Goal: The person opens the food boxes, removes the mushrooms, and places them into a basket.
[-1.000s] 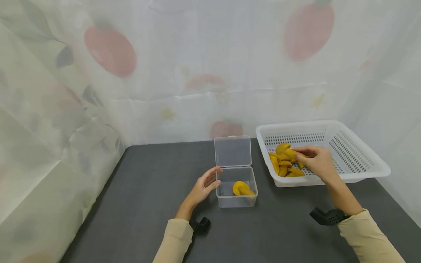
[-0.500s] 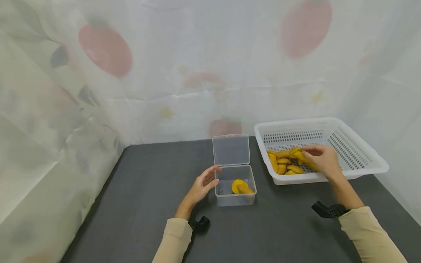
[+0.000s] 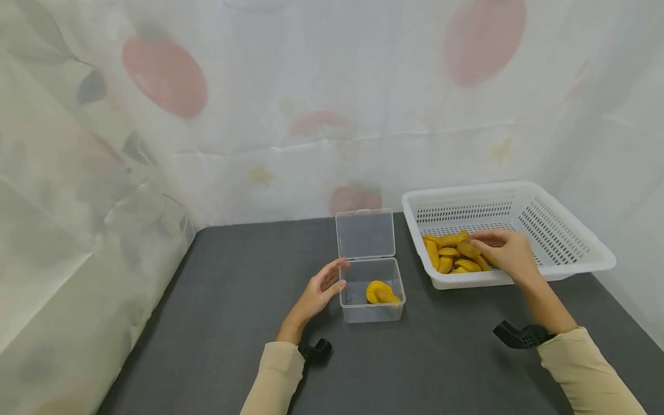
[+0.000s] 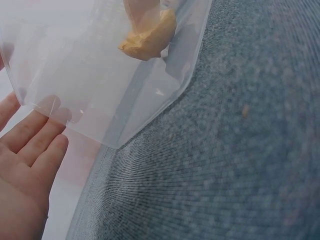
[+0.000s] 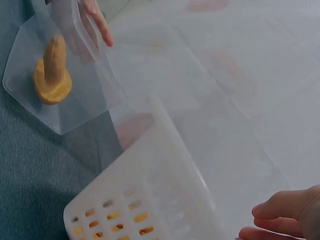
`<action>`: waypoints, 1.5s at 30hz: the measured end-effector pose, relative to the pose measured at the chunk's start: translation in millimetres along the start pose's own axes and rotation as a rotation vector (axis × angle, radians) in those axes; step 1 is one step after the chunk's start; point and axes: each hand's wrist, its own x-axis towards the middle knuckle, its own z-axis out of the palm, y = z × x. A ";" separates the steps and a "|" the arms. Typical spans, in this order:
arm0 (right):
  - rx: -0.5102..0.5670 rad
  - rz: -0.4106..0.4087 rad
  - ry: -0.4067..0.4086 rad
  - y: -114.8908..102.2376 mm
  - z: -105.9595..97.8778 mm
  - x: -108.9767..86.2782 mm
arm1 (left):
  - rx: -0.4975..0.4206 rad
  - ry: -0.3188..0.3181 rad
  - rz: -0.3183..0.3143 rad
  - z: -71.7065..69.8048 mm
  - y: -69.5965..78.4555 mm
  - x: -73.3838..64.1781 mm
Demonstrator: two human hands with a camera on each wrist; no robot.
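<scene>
In the head view my left hand (image 3: 314, 294) rests at the left side of a clear plastic box (image 3: 372, 313), its fingers fairly straight against the wall. The box's hinged lid (image 3: 365, 233) stands up at the back. Inside lie yellow curved pieces (image 3: 382, 291), smooth and lumpy; their exact kind is unclear. Over the white basket my right hand (image 3: 505, 251) pinches one yellow curved piece (image 3: 468, 248) at the edge of a pile. In the right wrist view the basket wall hides the pile, and only the right fingers (image 5: 280, 210) show.
The white perforated basket (image 3: 565, 236) stands at the back right of the dark grey table (image 3: 249, 276), close to the box. A printed curtain (image 3: 290, 98) hangs behind the table and along its left side.
My right hand has drawn slightly right and back, and the pieces beside its fingertips have shifted in the basket. My left hand stays at the box.
</scene>
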 end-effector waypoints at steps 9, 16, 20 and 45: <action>0.031 -0.011 -0.039 -22.2 4.2 -4.2 | -0.018 -0.005 -0.015 -0.3 -1.7 -1.0; 0.085 -0.095 -0.087 -42.8 17.9 -9.6 | -0.017 0.003 -0.029 0.2 -1.5 -1.1; 0.116 -0.104 -0.123 -53.3 25.6 -12.4 | -0.015 0.002 -0.028 0.2 -1.1 -0.8; 0.219 -0.222 -0.369 -92.3 89.1 -17.4 | 0.004 0.006 -0.012 0.4 1.8 -0.1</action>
